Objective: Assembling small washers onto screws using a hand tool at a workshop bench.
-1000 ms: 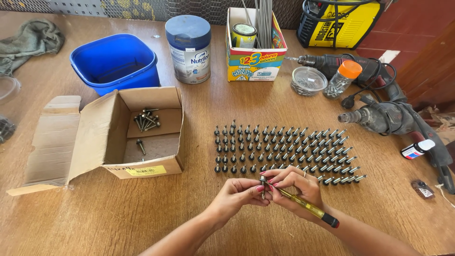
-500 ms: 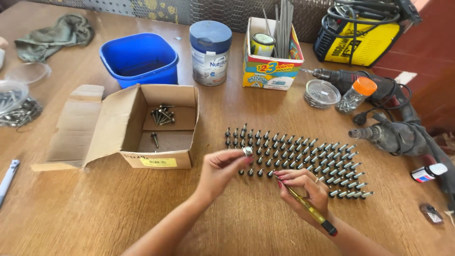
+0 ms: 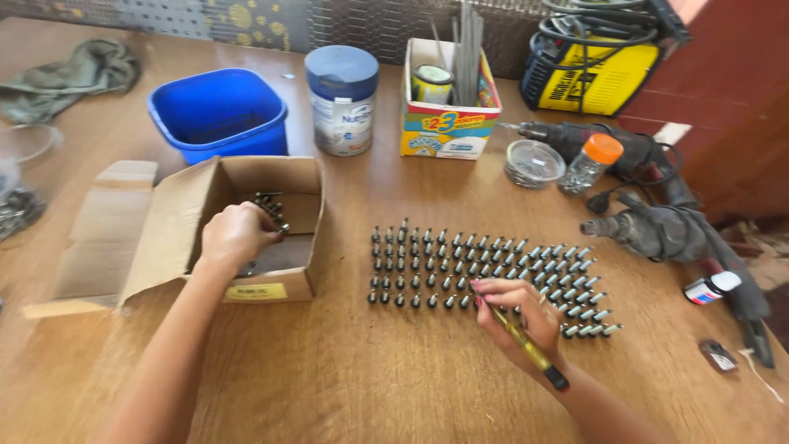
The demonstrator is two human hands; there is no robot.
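- Screws [image 3: 271,207] lay heaped in the far corner of an open cardboard box [image 3: 177,238] on the wooden tabletop [image 3: 345,378], and the left hand [image 3: 234,237] had reached into that box, fingers curled down at the heap; whether they gripped a screw could not be told.
- Half a second earlier that same hand hovered over the near-left edge of the rows of upright screws [image 3: 485,267], a single screw pinched in its fingertips; it had since crossed to the box.
- The right hand [image 3: 514,316] stayed at the near edge of the rows, fingers closed around a slim yellow-and-black screwdriver [image 3: 526,345] that slanted toward the wrist.
- Behind the box stood a blue plastic tub [image 3: 218,115], a round tin [image 3: 341,99] and a colourful carton [image 3: 448,123] holding rods.
- Two power drills [image 3: 657,222] lay at the right side of the tabletop, with a yellow welding machine [image 3: 592,70] beyond them.
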